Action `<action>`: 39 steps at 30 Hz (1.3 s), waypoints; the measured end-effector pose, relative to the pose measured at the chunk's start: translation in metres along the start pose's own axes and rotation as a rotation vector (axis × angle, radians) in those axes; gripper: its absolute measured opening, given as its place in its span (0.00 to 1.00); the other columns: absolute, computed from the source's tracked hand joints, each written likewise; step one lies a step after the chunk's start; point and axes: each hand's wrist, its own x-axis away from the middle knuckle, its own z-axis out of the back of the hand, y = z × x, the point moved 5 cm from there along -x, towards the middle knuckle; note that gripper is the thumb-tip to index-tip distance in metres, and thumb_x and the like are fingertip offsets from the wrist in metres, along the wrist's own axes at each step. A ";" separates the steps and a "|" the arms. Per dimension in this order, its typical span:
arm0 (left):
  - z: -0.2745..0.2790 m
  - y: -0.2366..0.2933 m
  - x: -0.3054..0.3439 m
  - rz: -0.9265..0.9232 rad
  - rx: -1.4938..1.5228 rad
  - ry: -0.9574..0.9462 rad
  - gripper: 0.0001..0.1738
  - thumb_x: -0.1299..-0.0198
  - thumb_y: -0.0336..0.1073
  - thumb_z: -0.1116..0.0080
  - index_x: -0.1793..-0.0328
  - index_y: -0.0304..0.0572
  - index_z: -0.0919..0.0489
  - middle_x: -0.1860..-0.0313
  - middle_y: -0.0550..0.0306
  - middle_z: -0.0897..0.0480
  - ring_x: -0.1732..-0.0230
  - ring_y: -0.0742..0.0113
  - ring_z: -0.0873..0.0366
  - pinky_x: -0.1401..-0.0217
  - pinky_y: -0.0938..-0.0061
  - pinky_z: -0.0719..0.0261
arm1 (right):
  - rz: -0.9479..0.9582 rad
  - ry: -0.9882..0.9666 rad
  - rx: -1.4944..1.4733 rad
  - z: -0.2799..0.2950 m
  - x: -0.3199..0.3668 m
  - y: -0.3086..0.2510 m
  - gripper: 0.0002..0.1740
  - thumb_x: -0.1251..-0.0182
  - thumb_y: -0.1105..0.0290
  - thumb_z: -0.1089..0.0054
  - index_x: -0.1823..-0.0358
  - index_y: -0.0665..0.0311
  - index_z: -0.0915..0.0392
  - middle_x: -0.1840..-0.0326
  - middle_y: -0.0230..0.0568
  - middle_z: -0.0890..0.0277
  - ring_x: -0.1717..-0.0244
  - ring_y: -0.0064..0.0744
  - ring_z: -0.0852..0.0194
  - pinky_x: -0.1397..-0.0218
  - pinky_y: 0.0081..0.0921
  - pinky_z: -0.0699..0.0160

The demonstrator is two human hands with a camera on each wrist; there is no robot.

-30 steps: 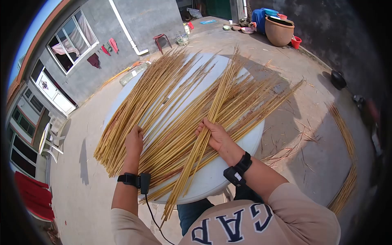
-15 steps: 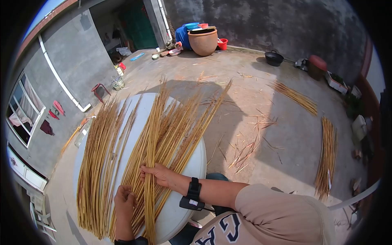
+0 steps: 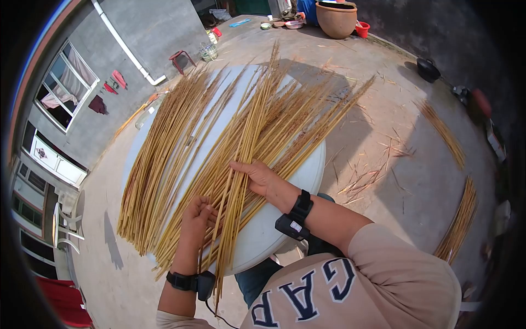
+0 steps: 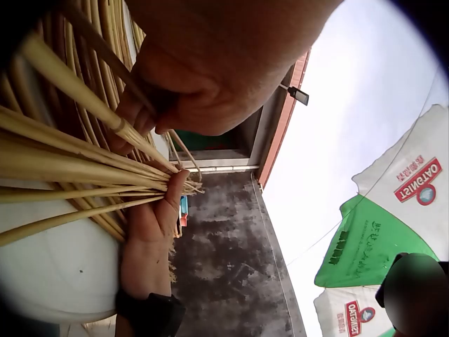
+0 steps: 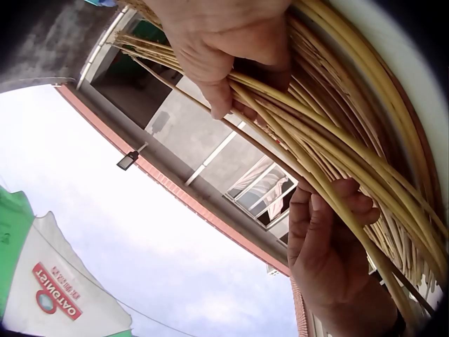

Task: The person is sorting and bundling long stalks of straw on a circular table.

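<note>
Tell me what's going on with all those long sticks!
A person is sorting through long, dry stalks at a round white table. The right hand holds a bunch of stalks, and the left hand pinches a thin brown stalk beside it. Two more bundles lie on the ground.

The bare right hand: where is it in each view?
Head: the bare right hand is at the centre.
Left wrist: left of centre, in the lower half.
Right wrist: top centre.
Shared landmark: the long yellow stalks in its grip.
</note>
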 end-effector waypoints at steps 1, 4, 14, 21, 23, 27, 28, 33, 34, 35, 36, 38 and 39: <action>0.001 0.001 0.001 -0.001 0.004 0.013 0.08 0.41 0.24 0.59 0.55 0.36 0.33 0.74 0.56 0.26 0.78 0.70 0.26 0.77 0.80 0.26 | 0.007 0.003 -0.003 0.003 -0.002 0.001 0.14 0.45 0.73 0.39 0.58 0.67 0.28 0.62 0.41 0.24 0.62 0.33 0.23 0.59 0.29 0.20; -0.006 0.004 0.003 0.005 -0.029 -0.011 0.08 0.40 0.25 0.59 0.55 0.37 0.32 0.74 0.59 0.26 0.78 0.72 0.26 0.76 0.82 0.27 | -0.006 -0.005 0.027 0.003 -0.004 0.001 0.13 0.45 0.72 0.39 0.59 0.68 0.28 0.64 0.41 0.25 0.62 0.34 0.23 0.59 0.31 0.20; 0.006 0.023 0.007 -0.348 -0.868 0.072 0.09 0.43 0.30 0.50 0.58 0.33 0.25 0.69 0.47 0.21 0.68 0.52 0.24 0.67 0.68 0.26 | 0.045 0.065 -0.039 0.004 -0.002 -0.002 0.08 0.42 0.70 0.43 0.66 0.67 0.29 0.74 0.38 0.29 0.72 0.29 0.26 0.65 0.30 0.18; 0.044 -0.017 -0.008 -0.578 -1.143 0.127 0.21 0.45 0.29 0.47 0.43 0.39 0.30 0.57 0.48 0.23 0.56 0.57 0.27 0.54 0.73 0.29 | 0.076 0.103 -0.080 0.004 -0.004 -0.004 0.07 0.41 0.70 0.44 0.65 0.62 0.32 0.76 0.34 0.30 0.73 0.26 0.28 0.68 0.27 0.19; 0.067 -0.029 -0.016 -0.339 -0.610 0.215 0.23 0.45 0.26 0.48 0.40 0.42 0.32 0.52 0.48 0.25 0.57 0.58 0.26 0.55 0.73 0.28 | 0.076 0.093 -0.045 0.008 -0.006 -0.003 0.07 0.40 0.70 0.44 0.65 0.62 0.32 0.75 0.34 0.30 0.74 0.26 0.28 0.70 0.27 0.20; 0.082 -0.010 -0.014 -0.267 -0.710 0.356 0.19 0.47 0.27 0.48 0.46 0.38 0.29 0.54 0.46 0.24 0.57 0.51 0.26 0.56 0.67 0.27 | 0.065 0.125 -0.007 0.008 -0.005 -0.004 0.08 0.39 0.69 0.45 0.64 0.63 0.32 0.73 0.33 0.30 0.74 0.23 0.28 0.70 0.23 0.20; 0.082 -0.009 -0.014 -0.476 -0.853 0.406 0.16 0.49 0.27 0.46 0.52 0.40 0.25 0.59 0.49 0.23 0.60 0.51 0.26 0.58 0.65 0.27 | 0.074 0.111 -0.011 0.007 -0.005 -0.005 0.07 0.39 0.69 0.45 0.64 0.63 0.32 0.73 0.33 0.30 0.74 0.23 0.28 0.70 0.23 0.20; 0.061 -0.007 -0.005 -0.704 -1.168 0.304 0.15 0.54 0.27 0.43 0.57 0.41 0.22 0.67 0.49 0.23 0.66 0.53 0.26 0.63 0.65 0.26 | 0.080 0.076 -0.067 0.009 -0.008 -0.004 0.07 0.40 0.69 0.44 0.64 0.62 0.31 0.75 0.34 0.30 0.74 0.25 0.28 0.71 0.26 0.21; 0.059 -0.008 -0.004 -0.661 -1.130 0.272 0.12 0.54 0.28 0.43 0.61 0.40 0.22 0.70 0.49 0.24 0.68 0.52 0.26 0.63 0.63 0.27 | 0.091 0.064 -0.073 0.009 -0.009 -0.004 0.07 0.39 0.69 0.44 0.64 0.62 0.31 0.74 0.33 0.30 0.74 0.24 0.28 0.71 0.26 0.21; 0.058 -0.009 -0.004 -0.662 -1.129 0.266 0.12 0.54 0.28 0.43 0.61 0.40 0.22 0.70 0.49 0.24 0.68 0.52 0.26 0.63 0.63 0.27 | 0.102 0.056 -0.080 0.010 -0.009 -0.005 0.07 0.39 0.68 0.45 0.64 0.62 0.31 0.74 0.33 0.30 0.74 0.24 0.28 0.71 0.25 0.21; 0.059 -0.013 -0.005 -0.574 -1.118 0.249 0.09 0.54 0.28 0.43 0.63 0.39 0.22 0.69 0.49 0.25 0.67 0.51 0.26 0.63 0.63 0.27 | 0.102 0.060 -0.081 0.011 -0.008 -0.005 0.07 0.39 0.68 0.45 0.64 0.62 0.31 0.74 0.33 0.30 0.74 0.24 0.28 0.71 0.25 0.21; 0.061 -0.018 -0.006 -0.480 -1.105 0.236 0.07 0.53 0.28 0.43 0.66 0.38 0.22 0.67 0.49 0.25 0.65 0.50 0.27 0.63 0.63 0.27 | 0.111 0.038 -0.074 0.010 -0.009 -0.006 0.06 0.39 0.68 0.45 0.65 0.61 0.31 0.75 0.32 0.31 0.74 0.23 0.29 0.71 0.25 0.21; 0.062 -0.018 -0.008 -0.465 -1.116 0.250 0.06 0.53 0.28 0.44 0.67 0.38 0.23 0.67 0.49 0.26 0.65 0.49 0.27 0.64 0.63 0.27 | 0.107 0.038 -0.075 0.011 -0.011 -0.006 0.06 0.39 0.68 0.45 0.65 0.61 0.31 0.75 0.32 0.31 0.74 0.23 0.29 0.71 0.25 0.21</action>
